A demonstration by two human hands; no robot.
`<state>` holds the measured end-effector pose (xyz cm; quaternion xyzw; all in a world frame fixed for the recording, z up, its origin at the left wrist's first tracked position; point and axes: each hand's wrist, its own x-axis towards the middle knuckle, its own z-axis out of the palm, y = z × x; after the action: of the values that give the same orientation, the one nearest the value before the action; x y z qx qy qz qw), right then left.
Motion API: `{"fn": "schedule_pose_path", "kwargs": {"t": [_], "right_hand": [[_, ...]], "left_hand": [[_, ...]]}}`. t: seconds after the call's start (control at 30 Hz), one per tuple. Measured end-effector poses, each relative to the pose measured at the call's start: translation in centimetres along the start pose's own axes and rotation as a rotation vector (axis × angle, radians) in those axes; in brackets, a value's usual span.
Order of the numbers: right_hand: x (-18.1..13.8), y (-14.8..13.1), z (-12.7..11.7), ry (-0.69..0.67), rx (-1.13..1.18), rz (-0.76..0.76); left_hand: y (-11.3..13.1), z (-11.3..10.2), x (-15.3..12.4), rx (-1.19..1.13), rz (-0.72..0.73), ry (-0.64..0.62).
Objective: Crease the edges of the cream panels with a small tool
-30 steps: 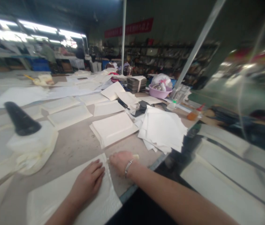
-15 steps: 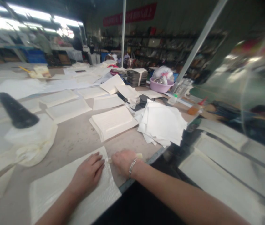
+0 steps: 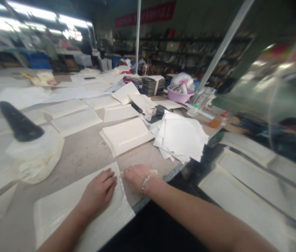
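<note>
A cream-white sheet [image 3: 58, 210] with a glossy, wet-looking border lies on the table at the near edge. My left hand [image 3: 102, 187] rests flat on its upper right part, fingers stretched out. Beside the sheet's right edge, my right hand [image 3: 136, 177], with a bracelet at the wrist, is closed on a pale stick-like tool [image 3: 154, 172]. One end of that tool shows behind the wrist, and its narrow tip meets the sheet's edge; the rest is hidden in the fingers.
A stack of cream panels [image 3: 125, 134] and a pile of white sheets [image 3: 181, 134] lie beyond my hands. At left stands a glue-smeared white container [image 3: 43, 154] with a dark handle-like piece [image 3: 19, 122]. Several panels [image 3: 242, 199] lie to the right, past the table edge [image 3: 174, 173].
My right hand has shifted very slightly left and up along the sheet's edge with the pale tool. My left hand stays in place on the sheet.
</note>
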<state>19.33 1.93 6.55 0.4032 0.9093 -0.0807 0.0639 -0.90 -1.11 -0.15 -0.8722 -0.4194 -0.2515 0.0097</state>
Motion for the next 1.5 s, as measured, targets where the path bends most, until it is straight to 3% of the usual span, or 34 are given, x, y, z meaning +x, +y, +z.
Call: {"fn": "schedule_pose_path", "kwargs": {"t": [0.13,0.4,0.6,0.7,0.97,1.07,1.37,1.5], "right_hand": [[-2.4,-0.6,0.3,-0.024,0.012,-0.048],[0.7,0.3,0.3,0.032,-0.013,0.03],[-3.3,-1.0,0.5,-0.013,0.039,-0.035],[-3.8,-1.0,0.6,-0.007,0.038,-0.044],[3.9,1.1,0.0,-0.005,-0.01,0.09],[5.1,1.2,-0.3,-0.008,-0.009,0.11],[-2.7,-0.6,0.4,-0.009,0.025,-0.046],[-2.7,-0.7,0.3,-0.037,0.034,-0.008]], "left_hand": [[0.0,0.0,-0.1,-0.004,-0.015,0.0],[0.0,0.0,0.1,0.017,-0.011,-0.021],[-0.1,0.2,-0.1,0.016,-0.008,-0.025],[-0.2,0.4,-0.2,0.013,-0.013,-0.027],[-0.1,0.2,-0.1,0.0,-0.015,-0.036],[-0.1,0.1,0.1,0.002,-0.011,-0.038],[0.1,-0.1,0.1,-0.006,-0.031,-0.053],[0.1,-0.2,0.0,0.007,-0.03,-0.043]]}}
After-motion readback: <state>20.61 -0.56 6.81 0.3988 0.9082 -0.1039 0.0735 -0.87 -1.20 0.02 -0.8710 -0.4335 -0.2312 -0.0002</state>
